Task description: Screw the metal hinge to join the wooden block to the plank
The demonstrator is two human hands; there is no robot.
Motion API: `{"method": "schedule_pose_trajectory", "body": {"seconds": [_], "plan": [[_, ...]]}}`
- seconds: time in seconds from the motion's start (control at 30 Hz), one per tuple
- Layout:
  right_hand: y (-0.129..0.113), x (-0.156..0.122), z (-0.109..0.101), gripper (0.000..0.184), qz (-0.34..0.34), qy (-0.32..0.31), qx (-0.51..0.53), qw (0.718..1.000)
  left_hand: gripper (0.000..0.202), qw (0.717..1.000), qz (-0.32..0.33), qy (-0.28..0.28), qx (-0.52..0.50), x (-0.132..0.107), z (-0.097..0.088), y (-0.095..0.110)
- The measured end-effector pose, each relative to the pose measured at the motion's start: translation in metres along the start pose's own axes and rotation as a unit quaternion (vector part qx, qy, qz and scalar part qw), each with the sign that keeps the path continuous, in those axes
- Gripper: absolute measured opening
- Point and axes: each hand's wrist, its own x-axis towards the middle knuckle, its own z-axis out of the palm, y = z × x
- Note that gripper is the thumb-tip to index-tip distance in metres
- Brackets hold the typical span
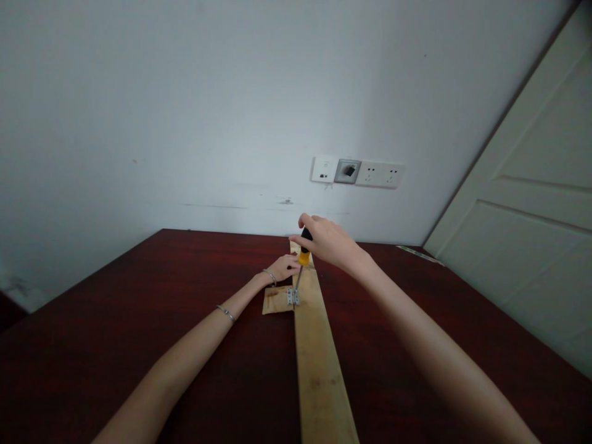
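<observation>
A long pale wooden plank (319,357) lies on the dark red table (139,320), running away from me. A small wooden piece (274,301) sits against its left edge, joined by a small metal hinge (292,296). My right hand (326,242) is closed round the yellow and black handle of a screwdriver (303,250), whose tip stands on the hinge. My left hand (283,267) rests just behind the small piece, fingers curled near the screwdriver shaft; whether it grips anything is hidden.
A white wall stands behind the table with a row of sockets (357,172). A pale door (531,209) is at the right. A thin light strip (419,253) lies near the table's far right corner.
</observation>
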Motion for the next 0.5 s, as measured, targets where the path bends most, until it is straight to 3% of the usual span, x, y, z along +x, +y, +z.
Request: {"method": "schedule_pose_trajectory", "body": {"seconds": [0.23, 0.5], "plan": [[-0.0007, 0.0039, -0.0058, 0.046, -0.039, -0.031, 0.003, 0.999, 0.018, 1.0, -0.019, 0.009, -0.001, -0.0012, 0.0021, 0.001], [0.0018, 0.0057, -0.0071, 0.037, -0.039, -0.037, 0.022, 0.998, 0.016, 1.0, -0.014, 0.012, 0.012, -0.0007, 0.0007, 0.0043]]}}
